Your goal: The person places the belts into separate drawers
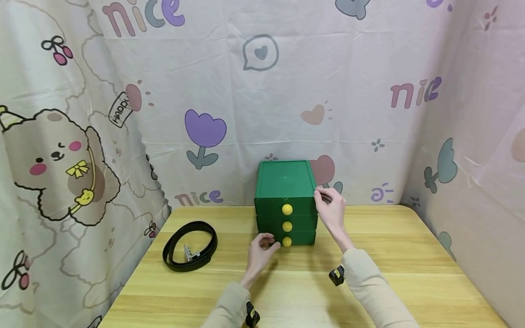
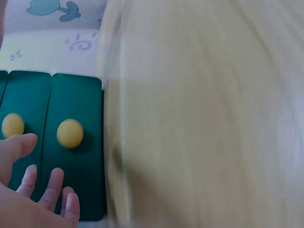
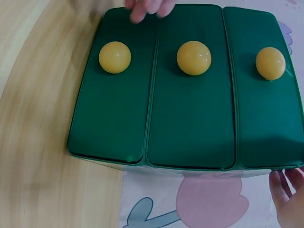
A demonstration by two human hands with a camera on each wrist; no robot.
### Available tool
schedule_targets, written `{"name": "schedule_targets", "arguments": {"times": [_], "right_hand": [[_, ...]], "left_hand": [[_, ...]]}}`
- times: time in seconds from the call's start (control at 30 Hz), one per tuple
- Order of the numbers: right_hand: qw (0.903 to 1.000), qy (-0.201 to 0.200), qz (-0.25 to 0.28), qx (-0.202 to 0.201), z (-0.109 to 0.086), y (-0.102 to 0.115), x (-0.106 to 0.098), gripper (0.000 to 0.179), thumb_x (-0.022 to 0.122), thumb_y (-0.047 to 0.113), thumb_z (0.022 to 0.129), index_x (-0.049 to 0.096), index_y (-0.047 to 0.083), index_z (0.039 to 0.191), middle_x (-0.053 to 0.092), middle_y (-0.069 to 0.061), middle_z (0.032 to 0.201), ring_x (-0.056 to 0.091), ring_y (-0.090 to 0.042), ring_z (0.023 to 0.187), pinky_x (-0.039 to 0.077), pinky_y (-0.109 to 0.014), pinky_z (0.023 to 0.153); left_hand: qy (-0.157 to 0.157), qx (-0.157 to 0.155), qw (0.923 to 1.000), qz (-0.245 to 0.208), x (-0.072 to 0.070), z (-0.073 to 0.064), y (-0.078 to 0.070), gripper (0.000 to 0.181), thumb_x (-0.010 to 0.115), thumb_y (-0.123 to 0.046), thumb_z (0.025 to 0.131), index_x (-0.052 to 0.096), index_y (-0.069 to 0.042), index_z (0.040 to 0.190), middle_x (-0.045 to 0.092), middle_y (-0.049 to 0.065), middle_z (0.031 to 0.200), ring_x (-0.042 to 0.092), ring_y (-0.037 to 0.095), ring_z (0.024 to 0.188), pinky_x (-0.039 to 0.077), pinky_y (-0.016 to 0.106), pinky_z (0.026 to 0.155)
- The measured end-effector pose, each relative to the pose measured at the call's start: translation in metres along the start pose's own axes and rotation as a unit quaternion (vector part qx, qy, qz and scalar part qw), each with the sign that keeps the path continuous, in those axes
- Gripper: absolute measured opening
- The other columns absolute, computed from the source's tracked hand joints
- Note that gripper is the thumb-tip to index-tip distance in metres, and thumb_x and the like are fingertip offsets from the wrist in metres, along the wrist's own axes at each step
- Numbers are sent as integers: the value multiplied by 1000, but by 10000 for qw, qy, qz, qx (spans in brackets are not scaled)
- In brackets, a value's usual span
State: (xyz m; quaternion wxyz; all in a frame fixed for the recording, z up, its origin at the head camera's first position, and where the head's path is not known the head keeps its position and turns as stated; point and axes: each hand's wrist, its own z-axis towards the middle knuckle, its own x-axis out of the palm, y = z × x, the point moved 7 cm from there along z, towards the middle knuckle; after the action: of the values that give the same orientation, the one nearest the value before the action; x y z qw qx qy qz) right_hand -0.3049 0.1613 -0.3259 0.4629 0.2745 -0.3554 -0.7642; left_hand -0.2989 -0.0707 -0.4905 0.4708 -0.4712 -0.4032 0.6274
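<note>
A small green drawer cabinet (image 1: 285, 180) stands on the table against the back cloth, its three stacked drawers all closed. Each drawer front bears a round yellow knob, the lowest knob (image 1: 286, 242) being nearest the table. Beside that lowest knob is my left hand (image 1: 259, 253), its fingers loosely bent and holding nothing. In the left wrist view the same hand (image 2: 35, 202) hovers before the lower drawer fronts. My right hand (image 1: 332, 209) touches the cabinet's upper right side near the front corner; the right wrist view shows its fingertips (image 3: 278, 183) against that side.
A coiled black belt (image 1: 169, 249) with a silver buckle (image 1: 191, 254) lies on the table's left part. The wooden table (image 1: 393, 255) reaches to printed cloth (image 1: 262, 100) at the back and sides. Each sleeve has a small black device at the wrist.
</note>
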Motion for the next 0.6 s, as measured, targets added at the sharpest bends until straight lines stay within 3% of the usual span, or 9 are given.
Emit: {"name": "schedule_targets", "arguments": {"times": [0.13,0.27,0.43,0.5,0.6], "right_hand": [[10000,45,0,-2,0,2,0,17,64,-6,92,72,-17,103,69,-33,100,70,-48,95,54,-9,81],[10000,38,3,23,0,1,1,17,65,-5,92,72,-16,104,69,-32,100,70,-48,96,53,-8,81],[10000,31,-33,31,-2,4,0,17,64,-5,93,72,-16,104,69,-33,100,70,-48,95,53,-7,80],[10000,26,-48,44,-2,4,0,18,64,-6,92,72,-16,104,69,-33,101,70,-49,95,52,-7,80],[10000,5,-55,64,0,1,1,18,65,-6,92,72,-16,104,70,-33,101,70,-49,95,53,-7,80]], "left_hand": [[416,-76,9990,-148,14,-4,3,35,74,-12,90,65,2,120,69,25,116,66,38,110,54,50,97],[625,13,9976,-297,23,-3,5,37,73,-10,90,65,3,124,68,27,120,65,41,114,54,52,97],[746,211,9963,-362,28,-2,8,39,72,-10,90,65,5,125,68,27,121,68,39,111,59,36,91],[764,444,9955,-352,29,-3,8,39,72,-11,90,64,7,124,70,27,118,70,34,106,60,29,85],[791,648,9940,-386,31,-3,8,39,71,-11,91,64,9,123,70,28,116,72,31,102,61,29,82]]}}
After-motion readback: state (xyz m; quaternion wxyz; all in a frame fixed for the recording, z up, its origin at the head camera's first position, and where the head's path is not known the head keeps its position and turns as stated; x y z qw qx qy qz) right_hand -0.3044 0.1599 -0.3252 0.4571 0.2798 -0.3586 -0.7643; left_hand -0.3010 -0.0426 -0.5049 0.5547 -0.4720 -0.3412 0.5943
